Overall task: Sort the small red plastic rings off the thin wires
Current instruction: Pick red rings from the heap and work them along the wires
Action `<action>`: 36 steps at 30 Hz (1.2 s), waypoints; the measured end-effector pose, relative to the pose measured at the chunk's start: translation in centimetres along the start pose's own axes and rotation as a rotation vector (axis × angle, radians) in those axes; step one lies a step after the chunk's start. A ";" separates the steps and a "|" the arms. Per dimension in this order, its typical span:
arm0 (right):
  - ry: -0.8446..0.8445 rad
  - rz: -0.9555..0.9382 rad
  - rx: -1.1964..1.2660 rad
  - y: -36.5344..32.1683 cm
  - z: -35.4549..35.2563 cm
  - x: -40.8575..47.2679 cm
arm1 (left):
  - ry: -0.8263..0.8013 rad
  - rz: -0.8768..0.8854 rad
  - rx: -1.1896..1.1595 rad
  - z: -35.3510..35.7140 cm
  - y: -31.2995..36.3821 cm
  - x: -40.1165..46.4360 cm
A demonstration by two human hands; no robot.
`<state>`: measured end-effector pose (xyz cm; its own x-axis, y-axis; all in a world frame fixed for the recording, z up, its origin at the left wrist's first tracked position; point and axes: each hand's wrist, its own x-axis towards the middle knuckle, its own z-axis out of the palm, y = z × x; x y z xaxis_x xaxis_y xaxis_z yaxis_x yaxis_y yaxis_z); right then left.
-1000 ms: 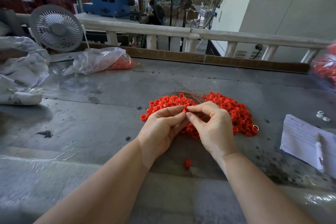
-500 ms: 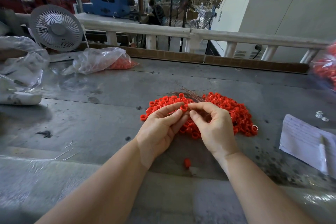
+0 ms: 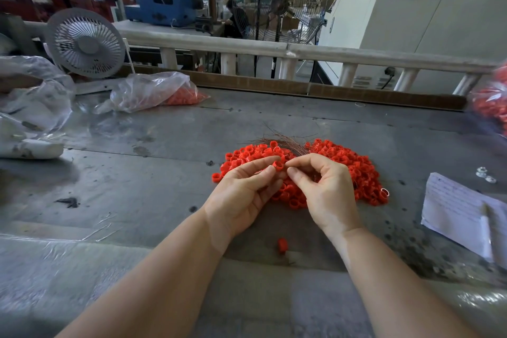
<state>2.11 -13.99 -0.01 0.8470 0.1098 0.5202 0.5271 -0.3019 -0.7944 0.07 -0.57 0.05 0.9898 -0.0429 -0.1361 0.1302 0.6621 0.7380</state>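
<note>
Both hands barely shifted, left hand (image 3: 241, 195) pinching red ring (image 3: 278, 165), right hand (image 3: 326, 195) pinching wires (image 3: 285, 143), table (image 3: 137, 173) margins open.

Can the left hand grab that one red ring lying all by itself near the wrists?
Probably yes. The lone ring lies on bare table just below the left hand, nothing between, though that hand pinches another ring now.

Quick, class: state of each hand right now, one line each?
Left hand: pinches a red ring between thumb and fingers.
Right hand: fingers curled, pinching at the thin wires beside that ring.
</note>
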 end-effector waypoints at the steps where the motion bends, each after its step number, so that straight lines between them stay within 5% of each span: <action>1: 0.000 -0.002 -0.001 0.0 0.0 0.0 | -0.002 -0.001 -0.013 0.1 0.0 0.0; 23: 0.010 0.049 0.005 -0.3 0.1 0.0 | -0.043 0.009 -0.074 0.2 0.0 0.0; 30: 0.080 -0.139 -0.327 -0.3 0.2 -0.2 | -0.021 0.014 -0.081 0.2 -0.2 0.1; 36: 0.040 0.069 -0.183 -0.1 0.2 -0.2 | -0.069 0.027 -0.037 0.4 -0.2 -0.1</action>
<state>1.94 -13.76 -0.07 0.8750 0.0461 0.4818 0.4435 -0.4751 -0.7600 -0.02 -0.94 0.17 0.9948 -0.0754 -0.0691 0.1021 0.6908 0.7158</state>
